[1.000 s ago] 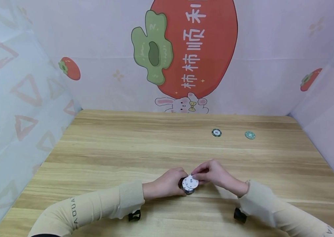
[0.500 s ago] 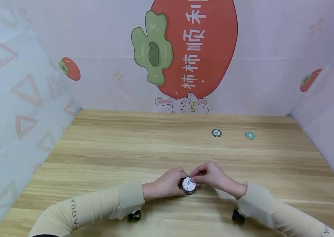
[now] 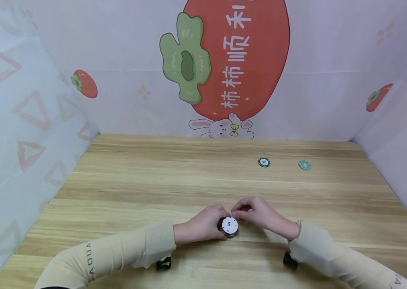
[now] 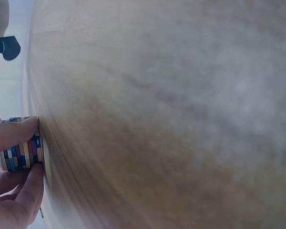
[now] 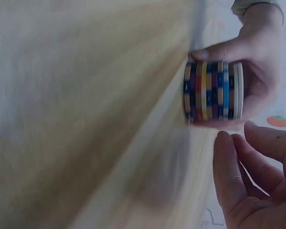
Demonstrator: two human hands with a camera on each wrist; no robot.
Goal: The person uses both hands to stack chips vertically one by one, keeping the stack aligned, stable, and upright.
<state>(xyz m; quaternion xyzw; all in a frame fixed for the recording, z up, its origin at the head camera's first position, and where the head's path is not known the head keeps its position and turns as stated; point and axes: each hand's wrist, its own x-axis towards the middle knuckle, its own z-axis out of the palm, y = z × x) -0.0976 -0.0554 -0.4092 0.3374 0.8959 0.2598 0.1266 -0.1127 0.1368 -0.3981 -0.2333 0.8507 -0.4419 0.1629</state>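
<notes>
A stack of poker chips (image 3: 230, 226) stands on the wooden table near its front middle, a white chip marked 5 on top. My left hand (image 3: 205, 224) grips the stack from the left, thumb and fingers around its sides. In the right wrist view, the poker chip stack (image 5: 209, 90) shows striped edges in blue, tan, yellow and red, with white ones at the top. Just right of the stack is my right hand (image 3: 257, 214), its fingers loosely bent and holding nothing. A narrow gap parts its fingertips (image 5: 224, 143) from the chips in that view.
Farther back on the table (image 3: 153, 168) lie a dark-rimmed chip marked 20 (image 3: 264, 161) and a green chip (image 3: 304, 165), apart from each other. Printed cloth (image 3: 127, 48) hangs behind the table's far edge and along both sides.
My right hand has brought the white chip down and left onto the stack, lined it up, and let it go. The left hand has kept its grip in place.
</notes>
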